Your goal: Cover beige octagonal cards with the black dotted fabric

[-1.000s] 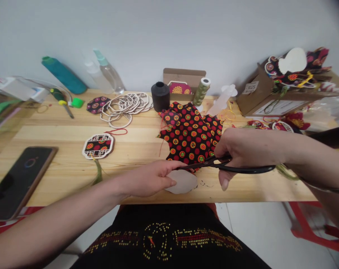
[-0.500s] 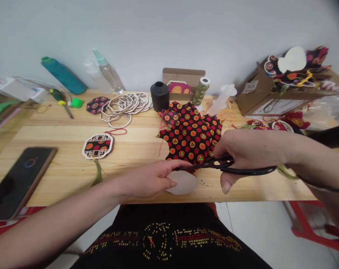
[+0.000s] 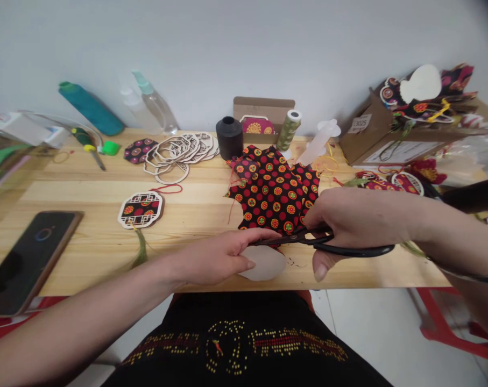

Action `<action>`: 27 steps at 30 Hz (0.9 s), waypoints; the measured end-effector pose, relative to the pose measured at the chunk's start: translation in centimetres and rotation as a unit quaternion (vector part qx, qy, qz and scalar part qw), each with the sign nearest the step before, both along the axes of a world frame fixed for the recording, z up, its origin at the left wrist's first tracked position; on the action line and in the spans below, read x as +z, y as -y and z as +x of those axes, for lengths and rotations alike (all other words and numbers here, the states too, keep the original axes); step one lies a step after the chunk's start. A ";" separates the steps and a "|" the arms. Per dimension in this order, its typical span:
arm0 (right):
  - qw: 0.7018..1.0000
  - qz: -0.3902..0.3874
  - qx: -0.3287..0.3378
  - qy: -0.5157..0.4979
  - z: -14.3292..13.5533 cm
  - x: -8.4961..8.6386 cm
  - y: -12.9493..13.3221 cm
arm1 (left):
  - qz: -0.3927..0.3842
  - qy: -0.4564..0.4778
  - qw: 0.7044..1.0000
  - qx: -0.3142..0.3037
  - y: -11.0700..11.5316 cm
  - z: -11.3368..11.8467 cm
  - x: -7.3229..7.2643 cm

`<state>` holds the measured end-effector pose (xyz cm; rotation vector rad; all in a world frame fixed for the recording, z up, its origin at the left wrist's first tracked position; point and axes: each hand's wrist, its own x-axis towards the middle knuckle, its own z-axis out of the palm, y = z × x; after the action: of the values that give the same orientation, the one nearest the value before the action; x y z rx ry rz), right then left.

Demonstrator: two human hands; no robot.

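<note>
Your wooden bench fills the middle of the frame, and on it, centre right, lies the black fabric printed with red and yellow dots, its near edge reaching the bench's front edge where you are working. That cloth looks light, soft and floppy, so I judge it will slide and pucker unless you pin it flat close to the cut line. Your left hand does this at lower centre, its fingers curled narrow onto a pale rounded card shape that looks thin, fairly stiff and easy to crease. Your right hand, centre right, is wrapped through the handles of black scissors, whose blades point left toward the card and are nearly together. A dark phone lies at lower left. A cardboard box at upper right carries a small label reading what looks like "3025".
</note>
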<state>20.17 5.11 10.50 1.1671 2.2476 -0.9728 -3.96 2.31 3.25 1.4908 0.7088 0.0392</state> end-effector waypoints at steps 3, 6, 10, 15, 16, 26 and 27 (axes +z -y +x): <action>1.000 -0.006 -0.013 -0.003 -0.1 0.0 0.2 | 0.021 -0.008 1.000 -0.003 0.0 0.0 0.1; 0.999 -0.017 -0.027 -0.004 -0.1 0.0 0.4 | 0.025 -0.005 1.000 -0.005 0.0 0.0 0.2; 0.999 -0.018 -0.035 -0.014 -0.1 -0.1 0.5 | 0.017 -0.001 1.000 -0.005 0.0 -0.2 0.1; 0.999 -0.014 -0.041 -0.030 0.3 -0.3 0.7 | 0.030 -0.024 0.999 0.008 0.0 -0.4 -0.1; 0.999 -0.016 -0.041 -0.029 0.4 -0.4 0.8 | 0.031 -0.026 0.999 0.009 0.0 -0.4 -0.1; 1.000 0.015 -0.015 -0.009 0.6 -0.3 1.1 | 0.024 -0.012 1.000 0.012 0.2 -0.4 -0.4; 1.000 0.020 -0.015 -0.004 0.6 -0.2 1.1 | 0.026 -0.014 1.000 0.012 0.2 -0.5 -0.4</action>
<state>20.77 3.99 10.26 1.2196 2.2719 -0.9505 -4.41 2.13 2.87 1.5343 0.7530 0.0555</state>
